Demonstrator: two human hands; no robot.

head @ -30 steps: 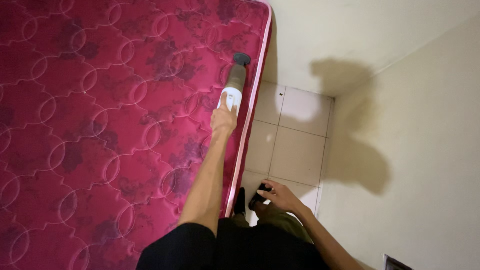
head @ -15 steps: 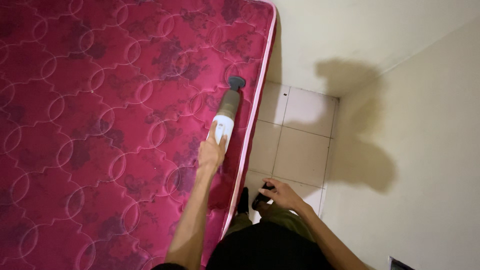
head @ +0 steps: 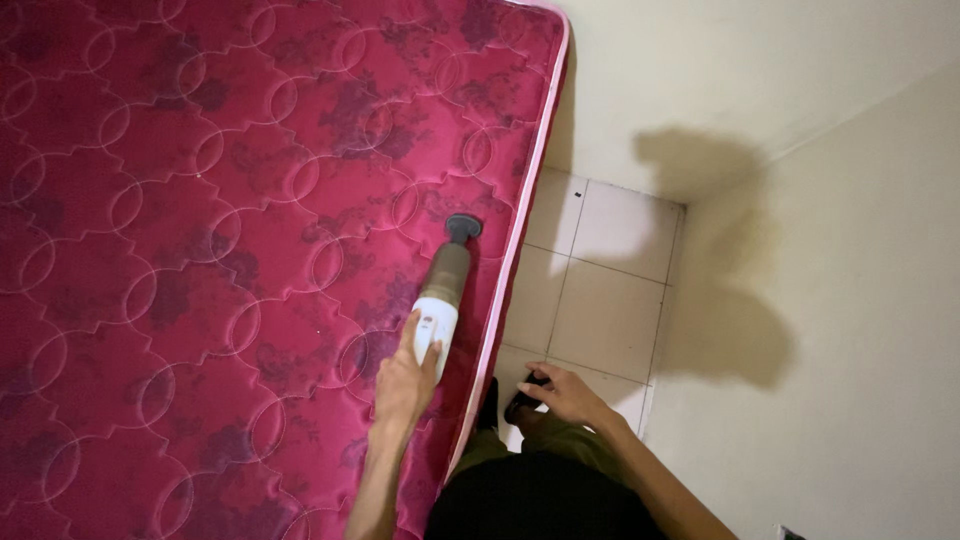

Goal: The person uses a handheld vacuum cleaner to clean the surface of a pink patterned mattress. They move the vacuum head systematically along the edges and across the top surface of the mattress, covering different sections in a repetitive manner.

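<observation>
On the mattress [head: 180, 250], left hand [head: 403, 385] grips vacuum [head: 443, 290].

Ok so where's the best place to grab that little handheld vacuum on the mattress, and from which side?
Take the handheld vacuum by its white rear body, coming from the near end, as the left hand does now. That end is a plain cylinder pointing back toward the person, while the dark nozzle sits pressed on the red mattress and needs to stay free. A wrap-around grip there probably steers best.
</observation>
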